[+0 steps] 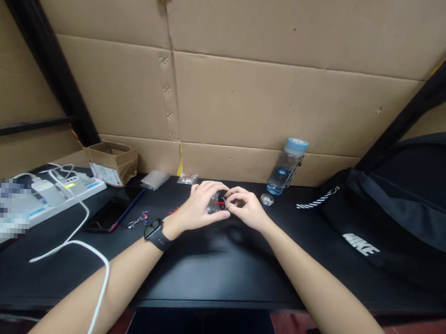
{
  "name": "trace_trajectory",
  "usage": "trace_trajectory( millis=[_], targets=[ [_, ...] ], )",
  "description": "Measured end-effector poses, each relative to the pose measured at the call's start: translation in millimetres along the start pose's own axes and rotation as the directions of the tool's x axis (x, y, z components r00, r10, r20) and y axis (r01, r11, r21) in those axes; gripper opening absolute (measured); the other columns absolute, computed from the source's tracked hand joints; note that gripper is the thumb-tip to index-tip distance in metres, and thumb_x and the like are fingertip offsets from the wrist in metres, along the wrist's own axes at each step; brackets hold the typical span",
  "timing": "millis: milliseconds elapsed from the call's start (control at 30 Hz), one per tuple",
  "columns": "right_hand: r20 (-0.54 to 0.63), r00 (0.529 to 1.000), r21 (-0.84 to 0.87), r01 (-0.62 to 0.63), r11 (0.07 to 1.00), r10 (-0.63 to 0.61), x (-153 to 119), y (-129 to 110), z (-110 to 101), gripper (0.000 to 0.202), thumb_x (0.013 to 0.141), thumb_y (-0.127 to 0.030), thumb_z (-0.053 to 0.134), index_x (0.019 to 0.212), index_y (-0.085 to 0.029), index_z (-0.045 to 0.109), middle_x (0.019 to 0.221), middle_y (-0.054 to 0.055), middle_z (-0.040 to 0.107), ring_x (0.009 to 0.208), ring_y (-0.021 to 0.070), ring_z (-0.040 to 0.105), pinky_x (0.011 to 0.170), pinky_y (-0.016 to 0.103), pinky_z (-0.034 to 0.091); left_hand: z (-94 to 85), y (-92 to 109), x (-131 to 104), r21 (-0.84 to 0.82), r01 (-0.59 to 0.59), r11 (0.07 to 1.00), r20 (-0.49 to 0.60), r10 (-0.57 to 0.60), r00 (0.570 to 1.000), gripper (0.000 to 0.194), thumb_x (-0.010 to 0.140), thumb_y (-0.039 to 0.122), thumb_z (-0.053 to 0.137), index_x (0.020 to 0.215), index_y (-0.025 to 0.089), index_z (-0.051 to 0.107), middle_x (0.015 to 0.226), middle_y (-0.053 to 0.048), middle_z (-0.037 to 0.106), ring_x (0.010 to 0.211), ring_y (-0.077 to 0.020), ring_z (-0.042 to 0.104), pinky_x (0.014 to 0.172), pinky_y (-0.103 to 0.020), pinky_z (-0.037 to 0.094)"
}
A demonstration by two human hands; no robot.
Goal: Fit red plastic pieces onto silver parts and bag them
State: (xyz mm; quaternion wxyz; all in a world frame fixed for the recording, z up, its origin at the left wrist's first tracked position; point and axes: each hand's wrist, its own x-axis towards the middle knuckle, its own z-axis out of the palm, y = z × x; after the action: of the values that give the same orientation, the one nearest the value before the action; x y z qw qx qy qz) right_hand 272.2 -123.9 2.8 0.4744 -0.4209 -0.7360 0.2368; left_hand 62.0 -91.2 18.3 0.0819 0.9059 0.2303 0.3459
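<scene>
Both hands meet above the black desk around a small dark thing with a red strip (pixel 220 202); its kind is too small to make out. My left hand (pixel 202 206), below a black wristwatch (pixel 154 231), curls round it with the thumb along the near side. A shiny greyish part shows inside that grip. From the other side, the bent fingers and thumb of my right hand (pixel 245 205) come together at its right edge. Small red bits (pixel 174 211) lie beside my left wrist. A round clear container (pixel 267 199) rests to the right of my right hand.
A water bottle (pixel 287 166) leans at the back, beside a black backpack (pixel 400 211). Leftward are a phone (pixel 114 210), a keychain (pixel 138 221), an open cardboard box (pixel 113 159), a power strip (pixel 49 210) and a white cable (pixel 91 246). Clear packets (pixel 155 179) lie behind.
</scene>
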Motion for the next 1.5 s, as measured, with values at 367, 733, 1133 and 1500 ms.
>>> trace_trajectory(
  millis=[367,733,1133,1500],
  targets=[
    [-0.024,0.998,-0.187,0.045,0.981,-0.050,0.6,-1.5,-5.7,0.007,0.078,-0.016,0.070,0.077,-0.021,0.076,0.103,0.005,0.063,0.095,0.0177,0.063,0.075,0.028,0.049,5.2,-11.3,-1.2,0.057,0.013,0.998,0.047,-0.015,0.999,0.014,0.091,0.029,0.061,0.104,0.027,0.067,0.113,-0.002,0.072,0.126,-0.0267,0.051,0.107,-0.046,0.028],
    [-0.028,0.993,-0.287,0.098,0.953,-0.111,2.8,4.5,-20.3,0.008,0.074,-0.013,0.070,0.073,-0.020,0.074,0.103,0.004,0.060,0.089,0.0165,0.061,0.072,0.027,0.047,7.4,-14.3,-1.4,0.038,-0.041,0.998,0.149,0.035,0.988,0.013,0.096,0.031,0.059,0.099,0.030,0.071,0.107,0.000,0.074,0.125,-0.0256,0.050,0.101,-0.046,0.028],
    [0.168,0.983,-0.462,0.141,0.876,-0.070,0.8,9.4,-28.3,0.005,0.076,-0.018,0.072,0.071,-0.020,0.071,0.098,0.004,0.061,0.090,0.0178,0.060,0.087,0.032,0.047,-2.7,-27.0,0.1,0.189,0.087,0.978,0.011,-0.091,0.996,0.036,0.083,0.006,0.046,0.101,0.026,0.069,0.110,-0.002,0.071,0.118,-0.0239,0.054,0.100,-0.044,0.031],
    [0.043,0.989,-0.776,-0.055,0.628,0.139,1.3,29.7,-46.8,0.011,0.078,-0.022,0.072,0.067,-0.022,0.070,0.095,0.005,0.066,0.089,0.0217,0.060,0.069,0.029,0.045,-48.9,-89.2,-15.0,0.220,0.138,0.966,0.435,-0.224,0.872,0.020,0.088,0.036,0.059,0.091,0.026,0.076,0.102,-0.003,0.072,0.102,-0.0217,0.062,0.093,-0.032,0.041]
  ],
)
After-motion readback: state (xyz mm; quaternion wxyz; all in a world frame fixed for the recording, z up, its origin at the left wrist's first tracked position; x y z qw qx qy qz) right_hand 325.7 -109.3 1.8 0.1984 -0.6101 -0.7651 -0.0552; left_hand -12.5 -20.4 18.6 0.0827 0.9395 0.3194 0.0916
